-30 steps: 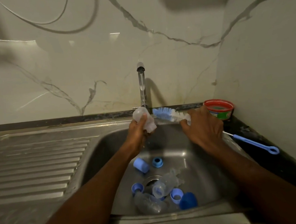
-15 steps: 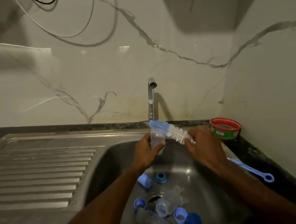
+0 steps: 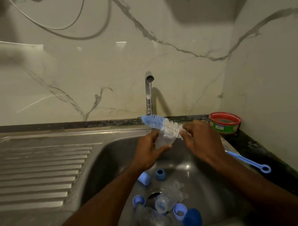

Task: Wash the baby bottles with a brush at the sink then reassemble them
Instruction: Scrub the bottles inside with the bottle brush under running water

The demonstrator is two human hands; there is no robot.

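My left hand (image 3: 147, 149) grips a clear baby bottle (image 3: 163, 139) above the steel sink (image 3: 112, 153). My right hand (image 3: 200, 140) holds a bottle brush (image 3: 161, 125) by its stem; the blue and white bristles lie across the bottle's top, outside it. The brush's blue handle (image 3: 249, 162) sticks out behind my right wrist. In the sink bottom lie another clear bottle (image 3: 152, 219), a clear teat part (image 3: 165, 201), blue rings (image 3: 160, 174) and a dark blue cap (image 3: 192, 217).
A chrome tap (image 3: 149, 94) stands behind the sink with water running from it. A red-rimmed green tub (image 3: 225, 123) sits on the dark counter at the back right. A ribbed steel drainboard (image 3: 36, 167) stretches left. Marble-look walls close in behind and to the right.
The brush has swung left over the bottle, and the bottle has turned upright in my left hand. The camera has tilted up and moved closer.
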